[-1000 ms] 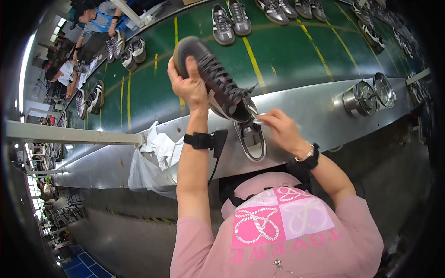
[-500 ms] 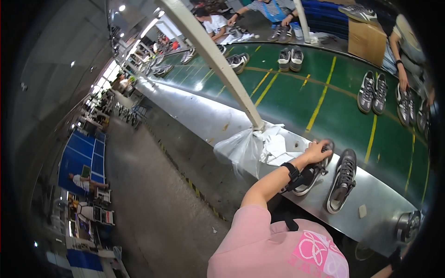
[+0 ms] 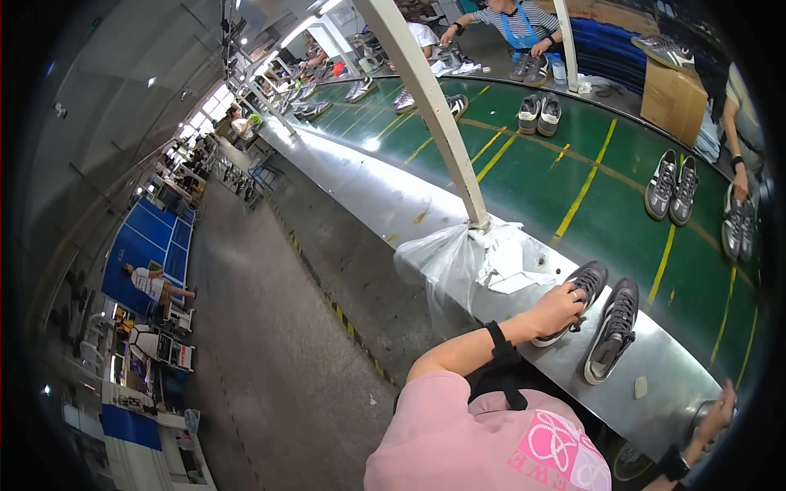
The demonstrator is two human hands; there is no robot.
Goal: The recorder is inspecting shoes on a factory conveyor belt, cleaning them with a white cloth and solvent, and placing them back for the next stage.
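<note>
Under the left hand [image 3: 555, 309] lies a grey sneaker [image 3: 580, 293].

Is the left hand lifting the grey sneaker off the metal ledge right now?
No, the left hand rests on the grey sneaker, which lies flat on the metal ledge beside its mate.

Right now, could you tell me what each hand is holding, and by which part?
The left hand rests on the left shoe near its laces, on the metal ledge. The right hand is at the frame's edge; whether it grips anything cannot be told.
</note>
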